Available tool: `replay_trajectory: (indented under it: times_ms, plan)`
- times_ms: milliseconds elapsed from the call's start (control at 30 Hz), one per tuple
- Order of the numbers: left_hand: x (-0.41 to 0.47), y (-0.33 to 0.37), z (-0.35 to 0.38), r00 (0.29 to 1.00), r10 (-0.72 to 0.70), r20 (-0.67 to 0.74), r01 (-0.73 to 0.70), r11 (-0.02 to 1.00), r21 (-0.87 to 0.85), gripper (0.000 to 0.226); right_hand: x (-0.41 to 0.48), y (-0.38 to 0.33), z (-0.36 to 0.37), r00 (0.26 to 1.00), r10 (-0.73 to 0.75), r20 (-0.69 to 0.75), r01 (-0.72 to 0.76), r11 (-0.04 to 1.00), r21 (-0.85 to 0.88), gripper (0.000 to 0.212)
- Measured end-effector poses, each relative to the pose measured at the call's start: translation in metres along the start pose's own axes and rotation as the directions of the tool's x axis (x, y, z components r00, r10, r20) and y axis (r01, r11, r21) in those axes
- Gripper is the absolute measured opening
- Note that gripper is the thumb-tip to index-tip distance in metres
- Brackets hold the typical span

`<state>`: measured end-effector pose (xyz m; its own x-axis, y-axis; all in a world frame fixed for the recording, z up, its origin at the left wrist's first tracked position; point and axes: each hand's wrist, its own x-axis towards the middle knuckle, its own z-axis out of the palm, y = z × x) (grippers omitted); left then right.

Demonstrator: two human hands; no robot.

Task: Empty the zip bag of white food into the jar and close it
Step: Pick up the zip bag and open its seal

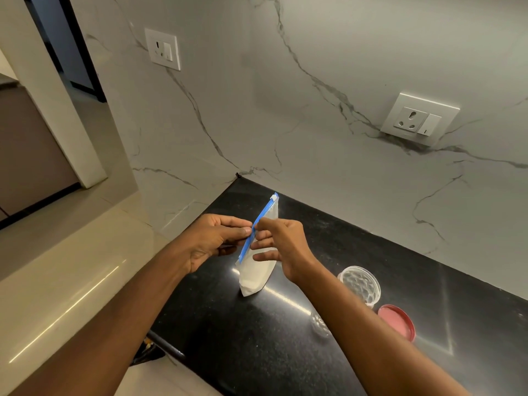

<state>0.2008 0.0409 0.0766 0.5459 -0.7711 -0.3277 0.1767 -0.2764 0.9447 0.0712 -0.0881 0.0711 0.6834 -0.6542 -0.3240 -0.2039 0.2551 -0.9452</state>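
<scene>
A clear zip bag with a blue zipper strip holds white food in its lower part and stands on its bottom edge on the black counter. My left hand pinches the zipper strip from the left. My right hand pinches the same strip from the right, fingers against the bag's side. The white slider sits at the strip's far top end. A clear plastic jar stands open to the right of my right forearm. Its red lid lies flat on the counter just in front of the jar.
A marble wall runs behind the counter with a socket at the right and another socket at the upper left. A beige ledge borders the counter's left side. A doorway opens at far left.
</scene>
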Motion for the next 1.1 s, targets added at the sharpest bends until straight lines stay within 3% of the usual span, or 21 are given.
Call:
replay_trajectory:
  times_ms: [433,533,600,733,933,1033,1100]
  plan:
    - [-0.004,0.0,0.002,1.0,0.007,0.02,-0.007,1.0,0.013,0.013,0.001,0.005,-0.001,0.999,0.043,-0.007,-0.044,0.999,-0.006,0.026]
    - [-0.004,-0.001,0.004,0.997,0.068,-0.027,-0.065,0.992,0.104,0.009,-0.003,0.003,-0.001,0.999,-0.043,-0.03,0.041,0.995,-0.088,0.015]
    - [-0.002,0.002,0.004,0.977,0.181,-0.114,-0.152,0.962,0.229,0.005,-0.008,0.0,-0.002,0.99,-0.131,-0.055,0.122,0.983,-0.134,0.019]
    - [0.002,0.013,-0.009,0.854,0.465,-0.235,-0.208,0.717,0.665,0.012,-0.021,-0.002,-0.012,0.968,-0.216,-0.128,0.189,0.963,-0.194,0.021]
    - [0.001,0.032,0.001,0.847,0.528,-0.061,-0.119,0.299,0.947,0.014,-0.038,0.009,-0.02,0.953,-0.276,-0.124,0.244,0.943,-0.225,0.013]
    - [0.0,0.051,0.026,0.891,0.453,0.047,-0.189,0.274,0.943,0.012,-0.042,0.012,-0.014,0.945,-0.312,-0.097,0.283,0.931,-0.232,0.013]
    - [0.004,0.061,0.045,0.92,0.386,0.063,-0.184,0.286,0.94,0.023,-0.043,0.014,-0.009,0.944,-0.322,-0.074,0.296,0.924,-0.242,0.014]
